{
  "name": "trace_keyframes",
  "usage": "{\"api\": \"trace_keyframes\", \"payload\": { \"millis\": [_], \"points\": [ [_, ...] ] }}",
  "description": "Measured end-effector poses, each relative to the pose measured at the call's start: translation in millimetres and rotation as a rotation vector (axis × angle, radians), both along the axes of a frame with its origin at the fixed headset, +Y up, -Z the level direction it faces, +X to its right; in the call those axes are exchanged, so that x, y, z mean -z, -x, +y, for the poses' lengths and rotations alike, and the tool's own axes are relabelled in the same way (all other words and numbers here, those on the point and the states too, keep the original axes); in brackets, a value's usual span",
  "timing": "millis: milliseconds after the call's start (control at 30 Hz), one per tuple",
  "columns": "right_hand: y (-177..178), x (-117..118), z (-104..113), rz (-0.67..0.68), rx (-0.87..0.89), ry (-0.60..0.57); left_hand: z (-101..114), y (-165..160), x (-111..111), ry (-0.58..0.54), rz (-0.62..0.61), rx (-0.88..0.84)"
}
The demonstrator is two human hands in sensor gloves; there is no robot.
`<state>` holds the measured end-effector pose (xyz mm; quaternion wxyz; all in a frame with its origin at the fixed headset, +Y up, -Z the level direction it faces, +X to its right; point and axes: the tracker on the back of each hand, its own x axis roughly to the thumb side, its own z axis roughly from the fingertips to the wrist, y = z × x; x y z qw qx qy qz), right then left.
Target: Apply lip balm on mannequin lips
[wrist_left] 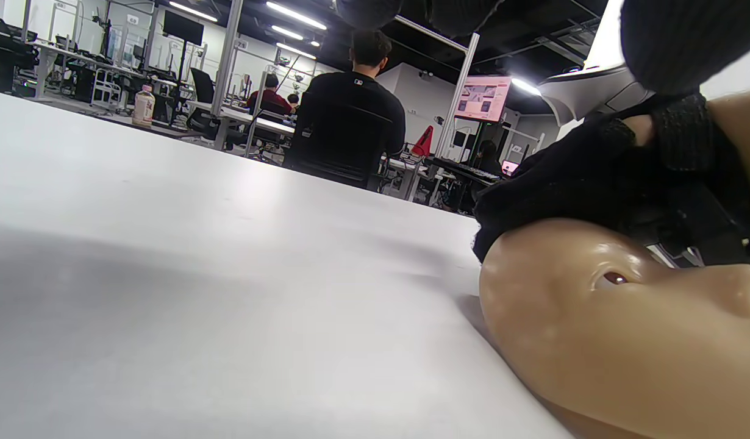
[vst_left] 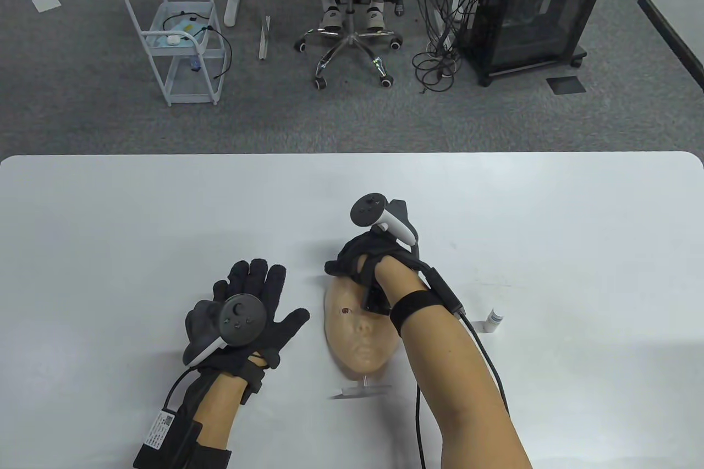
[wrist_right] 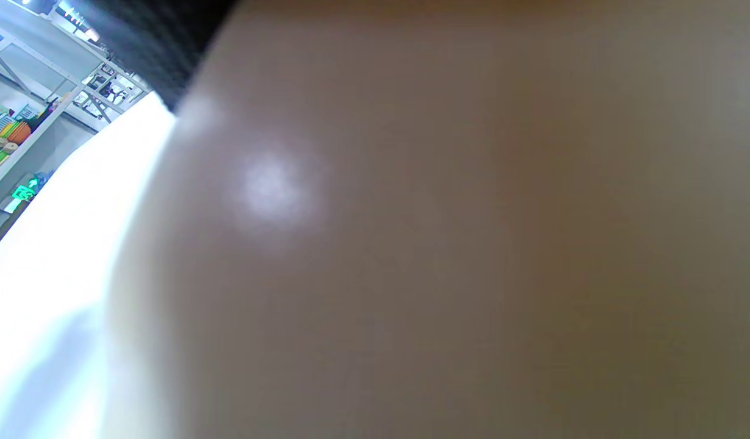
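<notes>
Centrally, the tan plastic mannequin face (vst_left: 360, 334) lies face-up on the white table (vst_left: 110, 205), its forehead toward the far edge and its chin toward a small clear stand (vst_left: 363, 389) at its near end. The right hand (vst_left: 366, 260) in its black sensor glove rests on the forehead, fingers curled over the top of the face; whether they actually grip it cannot be told (the right wrist view shows only blurred tan surface). The left hand (vst_left: 247, 315), likewise gloved, lies just left of the face with fingers spread flat and holding nothing. The small white lip balm tube (vst_left: 493, 320) stands upright on the table, to the right of the face and beyond the right forearm, touched by neither hand. From the left wrist view, the face's eye (wrist_left: 614, 279) and brow show, with the right glove against the forehead.
</notes>
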<state>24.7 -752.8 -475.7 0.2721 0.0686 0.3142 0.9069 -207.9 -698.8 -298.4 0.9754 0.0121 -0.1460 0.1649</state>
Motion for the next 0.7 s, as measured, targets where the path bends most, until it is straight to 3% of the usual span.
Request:
{"api": "trace_keyframes", "payload": {
  "millis": [333, 433, 600, 700],
  "points": [
    [-2.3, -3.8, 3.1, 0.013, -0.009, -0.004, -0.2, 0.2, 0.7, -0.002, 0.001, 0.008],
    [-14.2, -11.6, 26.2, 0.029, -0.002, -0.098, -0.6, 0.0, 0.6, 0.005, 0.000, 0.008],
    [-69.5, -43.1, 80.5, 0.040, -0.035, -0.381, -0.3, 0.4, 0.4, 0.003, -0.001, -0.006],
    [-111.8, -71.5, 97.4, 0.062, -0.229, -0.446, -1.0, -1.3, 0.3, 0.005, -0.008, -0.003]
  ]
}}
